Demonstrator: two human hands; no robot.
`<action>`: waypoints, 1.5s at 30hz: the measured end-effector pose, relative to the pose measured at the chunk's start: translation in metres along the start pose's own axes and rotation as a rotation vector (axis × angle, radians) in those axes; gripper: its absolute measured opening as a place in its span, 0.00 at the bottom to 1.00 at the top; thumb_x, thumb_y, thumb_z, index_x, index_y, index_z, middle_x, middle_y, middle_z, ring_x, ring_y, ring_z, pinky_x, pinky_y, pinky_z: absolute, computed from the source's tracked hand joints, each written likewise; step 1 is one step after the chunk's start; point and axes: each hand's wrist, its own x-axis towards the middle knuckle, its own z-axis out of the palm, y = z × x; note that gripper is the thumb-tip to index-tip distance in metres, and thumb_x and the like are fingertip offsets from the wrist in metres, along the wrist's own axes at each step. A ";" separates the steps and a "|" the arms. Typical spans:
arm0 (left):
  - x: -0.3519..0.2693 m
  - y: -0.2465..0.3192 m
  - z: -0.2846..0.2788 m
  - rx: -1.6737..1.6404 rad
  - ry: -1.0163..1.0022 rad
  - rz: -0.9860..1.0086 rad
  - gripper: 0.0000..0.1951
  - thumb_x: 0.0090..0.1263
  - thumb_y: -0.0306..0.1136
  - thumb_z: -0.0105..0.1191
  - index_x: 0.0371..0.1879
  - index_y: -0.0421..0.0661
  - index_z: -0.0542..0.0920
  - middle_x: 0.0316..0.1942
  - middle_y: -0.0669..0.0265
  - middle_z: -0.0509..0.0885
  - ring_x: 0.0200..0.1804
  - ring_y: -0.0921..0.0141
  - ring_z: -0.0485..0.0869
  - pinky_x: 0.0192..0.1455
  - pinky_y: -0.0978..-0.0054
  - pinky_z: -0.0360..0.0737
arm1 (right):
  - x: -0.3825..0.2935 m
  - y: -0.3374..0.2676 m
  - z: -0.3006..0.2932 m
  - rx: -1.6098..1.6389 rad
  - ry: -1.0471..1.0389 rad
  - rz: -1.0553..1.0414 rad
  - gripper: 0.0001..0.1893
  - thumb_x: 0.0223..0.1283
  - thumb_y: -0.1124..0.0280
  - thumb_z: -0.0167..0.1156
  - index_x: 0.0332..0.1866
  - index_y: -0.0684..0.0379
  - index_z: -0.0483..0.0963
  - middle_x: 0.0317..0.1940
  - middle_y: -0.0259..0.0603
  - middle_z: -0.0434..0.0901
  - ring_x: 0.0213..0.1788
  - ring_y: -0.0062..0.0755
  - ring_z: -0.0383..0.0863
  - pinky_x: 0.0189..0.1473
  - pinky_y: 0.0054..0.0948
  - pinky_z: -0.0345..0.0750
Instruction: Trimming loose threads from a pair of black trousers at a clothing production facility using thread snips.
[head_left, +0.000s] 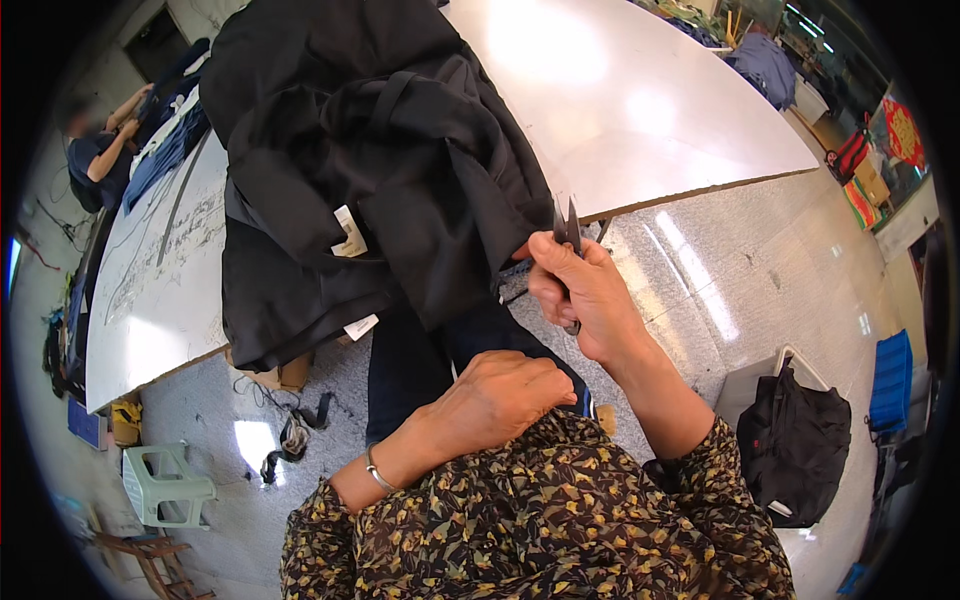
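My right hand (577, 289) grips small metal thread snips (568, 221), their two pointed blades slightly apart and aimed away from me. One of its fingertips reaches the edge of a black garment (405, 187). That garment lies in a crumpled heap on the white table and hangs over its front edge. Two white labels show on the black cloth, an upper label (349, 231) and a lower label (361, 327). Close to my waist, my left hand (495, 394) is curled, back of the hand upward, below the hanging cloth. Its fingers and palm are hidden from view.
The white tabletop (660, 142) extends right of the heap. On the floor, black cloth (795, 442) hangs over a pale bin at right. A light green plastic stool (169, 484) stands at left. Beyond the table's left side, a person (105, 150) handles dark blue garments (169, 146).
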 end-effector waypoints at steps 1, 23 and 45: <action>0.002 0.001 -0.002 0.032 -0.016 0.012 0.06 0.67 0.30 0.65 0.32 0.47 0.81 0.24 0.67 0.79 0.24 0.64 0.80 0.28 0.67 0.75 | 0.000 -0.001 0.000 0.007 -0.001 -0.005 0.15 0.75 0.57 0.59 0.41 0.60 0.77 0.16 0.26 0.66 0.15 0.10 0.56 0.18 0.17 0.54; 0.067 -0.019 -0.034 -0.477 0.303 -0.696 0.15 0.79 0.36 0.58 0.31 0.36 0.82 0.20 0.75 0.74 0.25 0.83 0.67 0.26 0.79 0.65 | -0.040 -0.009 -0.011 -0.930 0.134 -0.678 0.06 0.63 0.78 0.66 0.36 0.60 0.74 0.22 0.33 0.74 0.22 0.18 0.71 0.26 0.24 0.68; 0.017 0.003 -0.014 -0.611 0.420 -0.745 0.13 0.80 0.34 0.57 0.35 0.38 0.83 0.22 0.76 0.76 0.24 0.85 0.67 0.25 0.86 0.61 | -0.027 -0.020 -0.017 -0.332 -0.258 0.104 0.17 0.78 0.54 0.52 0.48 0.60 0.75 0.29 0.28 0.74 0.28 0.11 0.68 0.26 0.14 0.61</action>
